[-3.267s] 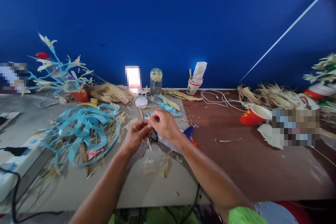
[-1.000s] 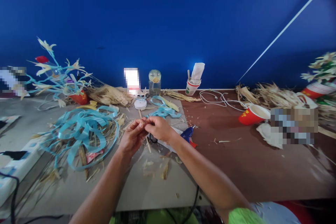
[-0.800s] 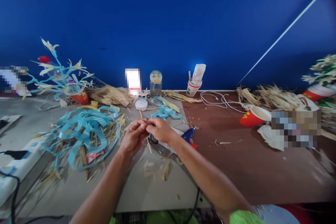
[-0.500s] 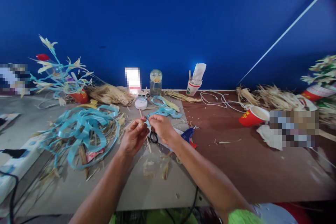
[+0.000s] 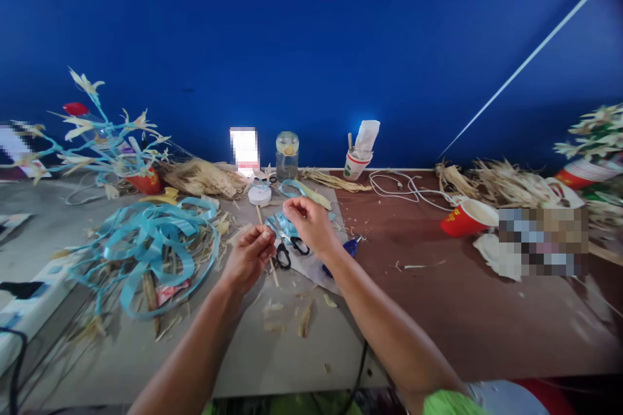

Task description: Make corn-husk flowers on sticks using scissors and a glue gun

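My left hand [image 5: 250, 257] is closed in a pinch, thumb against the fingertips; what it grips is too small to make out. A thin wooden stick [image 5: 274, 270] passes behind this hand, and whether the hand holds it I cannot tell. My right hand [image 5: 311, 225] hovers higher and to the right, fingers curled together, their contents hidden. Between and below the hands lie scissors [image 5: 283, 258] with black handles, their blades pointing away over light blue ribbon [image 5: 291, 228]. A blue glue gun [image 5: 350, 248] is partly covered by my right forearm.
Tangled blue ribbon [image 5: 146, 240] and husk scraps lie left, beside a white power strip [image 5: 36, 301]. Behind stand a flower arrangement in a red cup [image 5: 146, 180], a glass jar [image 5: 287, 159] and a white cup [image 5: 357, 165]. A red paper cup [image 5: 460, 219] lies tipped at right.
My hands have moved apart: the right one rose and shifted right, the left one lowered slightly. More of the scissors now shows between them.
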Tool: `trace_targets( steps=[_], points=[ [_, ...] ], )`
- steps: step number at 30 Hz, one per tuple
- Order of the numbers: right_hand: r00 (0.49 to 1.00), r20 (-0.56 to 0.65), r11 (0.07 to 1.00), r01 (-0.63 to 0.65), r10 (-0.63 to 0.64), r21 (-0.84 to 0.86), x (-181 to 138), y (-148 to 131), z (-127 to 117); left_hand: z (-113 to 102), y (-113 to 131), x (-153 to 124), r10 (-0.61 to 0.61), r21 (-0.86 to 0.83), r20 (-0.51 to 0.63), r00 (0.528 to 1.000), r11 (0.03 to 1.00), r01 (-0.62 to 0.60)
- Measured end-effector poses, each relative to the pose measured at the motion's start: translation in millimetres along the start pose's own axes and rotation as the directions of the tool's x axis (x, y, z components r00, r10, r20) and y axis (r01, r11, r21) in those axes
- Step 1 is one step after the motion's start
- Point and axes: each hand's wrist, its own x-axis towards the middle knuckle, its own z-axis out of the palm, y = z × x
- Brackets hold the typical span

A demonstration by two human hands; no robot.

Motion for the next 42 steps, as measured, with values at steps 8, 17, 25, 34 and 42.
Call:
trace_targets(
  steps=[8,17,25,34,42],
  points=[
    [0.995,0.102,0.995,0.002,0.008,-0.099,-3,-2,1,1,3,0,-0.043,0.014,-0.024,0.999,0.999,0.043],
    [0.997,-0.033,0.979,0.056,-0.064,-0.194,-5,-5,-1,-1,6,-1,-0.025,0.022,-0.066,0.997,0.999,0.027],
    [0.992,0.095,0.983,0.097,-0.082,-0.157,-9,-9,2,-6,2,1,-0.018,0.049,-0.041,0.999,0.999,0.020],
    [0.950,0.311,0.995,0.046,-0.015,-0.091,-11,-8,8,-7,-1,2,-0.011,0.154,0.000,1.000,0.988,0.011],
    [0.976,0.216,0.991,0.066,-0.040,-0.114,-13,-12,7,-8,1,0,-0.015,0.209,0.047,0.999,0.978,0.005]
  ],
)
